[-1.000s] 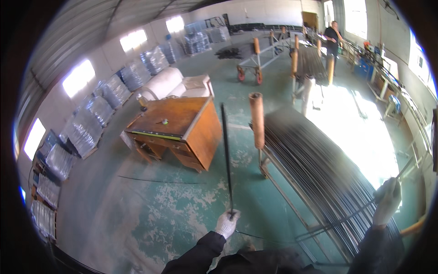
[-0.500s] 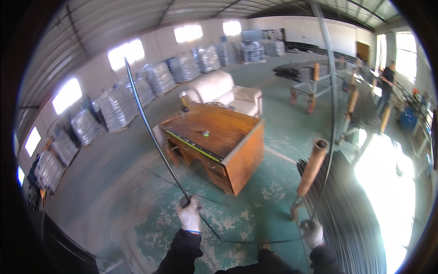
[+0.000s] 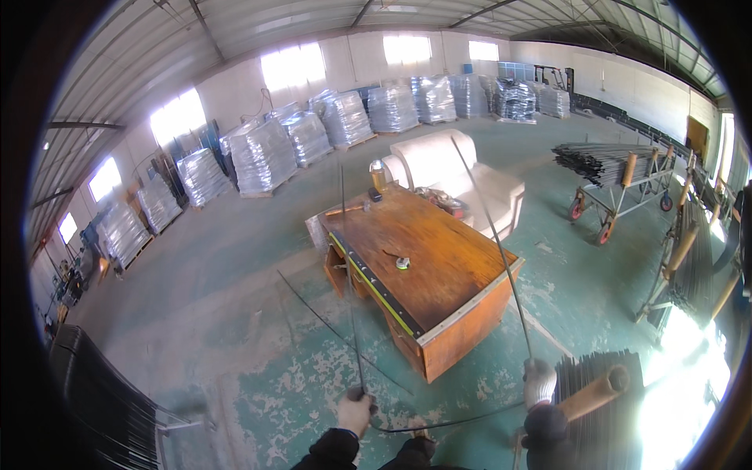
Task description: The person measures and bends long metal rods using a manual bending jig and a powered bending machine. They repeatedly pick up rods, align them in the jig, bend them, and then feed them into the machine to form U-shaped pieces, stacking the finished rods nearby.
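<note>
With both gloved hands I hold a thin dark metal rod [image 3: 499,243] bent into a wide U, its two long legs pointing up and away from me. My left hand [image 3: 355,413] is closed round the left leg just above its bend. Close to the right bend, my right hand [image 3: 540,381] grips the other leg. The bottom span runs between my hands, above the floor. Beyond the rod stands a worn wooden desk [image 3: 439,258], with a small round tape measure [image 3: 403,263] and a yellow-green measuring strip [image 3: 376,286] along its near edge.
A brown post [image 3: 599,394] rises beside a bundle of dark rods [image 3: 587,431] at lower right. More bent black rods [image 3: 102,399] are stacked at lower left. A pale sofa [image 3: 431,157] stands behind the desk. A wheeled rack [image 3: 619,207] bears rods. Wrapped pallets [image 3: 262,160] line the wall.
My view has turned left, so the desk and sofa sit farther right. The rod has swung: its left leg is more upright and its right leg leans left. Both hands keep their hold.
</note>
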Available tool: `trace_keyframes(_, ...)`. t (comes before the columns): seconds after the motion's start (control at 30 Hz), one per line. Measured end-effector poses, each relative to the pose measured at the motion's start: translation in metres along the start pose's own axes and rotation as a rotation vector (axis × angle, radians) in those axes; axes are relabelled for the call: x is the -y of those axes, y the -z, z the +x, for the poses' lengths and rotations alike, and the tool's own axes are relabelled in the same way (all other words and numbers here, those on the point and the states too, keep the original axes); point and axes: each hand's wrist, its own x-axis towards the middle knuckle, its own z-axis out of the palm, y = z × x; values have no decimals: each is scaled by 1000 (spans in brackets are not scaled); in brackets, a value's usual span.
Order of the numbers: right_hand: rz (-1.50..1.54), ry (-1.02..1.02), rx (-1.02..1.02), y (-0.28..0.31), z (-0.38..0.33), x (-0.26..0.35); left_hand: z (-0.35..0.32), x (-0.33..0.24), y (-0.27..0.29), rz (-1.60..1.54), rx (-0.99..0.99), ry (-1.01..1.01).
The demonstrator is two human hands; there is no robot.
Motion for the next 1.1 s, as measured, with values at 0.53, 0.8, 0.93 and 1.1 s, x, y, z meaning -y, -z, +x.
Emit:
trace_keyframes(0.53,-378,-105,156,-234,369,-32,232,-37,-161,552,-83,126)
trace_keyframes(0.8,-439,-35,386,-321,526,-89,276,-45,-267,676,-169,-42)
trace_keyframes(0.93,-559,298,526,-339,585,-93,293,-59,-324,976,-78,-308)
trace_keyframes(1.1,-953,467,735,-320,587,-61,294,-41,-361,1099,-2,-267)
